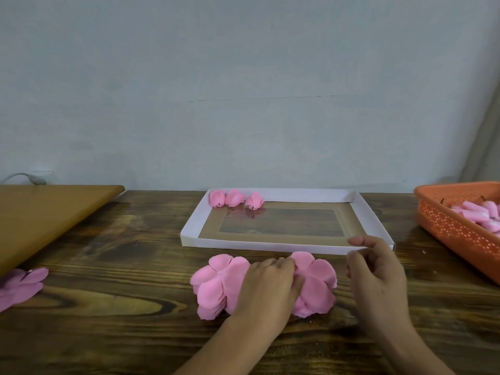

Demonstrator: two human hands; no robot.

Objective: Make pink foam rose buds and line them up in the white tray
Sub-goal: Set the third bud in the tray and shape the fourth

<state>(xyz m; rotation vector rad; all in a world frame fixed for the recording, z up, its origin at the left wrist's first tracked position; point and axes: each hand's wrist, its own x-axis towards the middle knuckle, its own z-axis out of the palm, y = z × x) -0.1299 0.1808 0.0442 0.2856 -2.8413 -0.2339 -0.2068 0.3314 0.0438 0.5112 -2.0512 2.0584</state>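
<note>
Petal stock is being picked over at the near edge of the table [108, 334]: 2 stacks of pink foam flower cut-outs lie side by side just in front of the white tray [273, 249]. The left hand [266, 286] rests palm-down across the gap between the left stack [213, 285] and the right stack [316, 288], fingers straight and close together, pressing or feeling at the edge of the right one. The right hand [378, 277] hovers just beside that stack with its fingers loosely curled, thumb and forefinger near each other; I cannot tell whether anything is pinched between them.

3 finished rose buds [235, 198] stand in a row at the tray's far left corner, touching or nearly so, and most of the tray floor is bare, so the job looks early. My reading is that 1 sheet is about to be separated from the pile; that calls for holding the stack down while peeling only the top layer, since thin foam sheets cling.

An orange basket [443, 220] at right holds more pink pieces, and another cut-out pile [19, 286] lies far left.

No brand, label or writing can be read anywhere.
</note>
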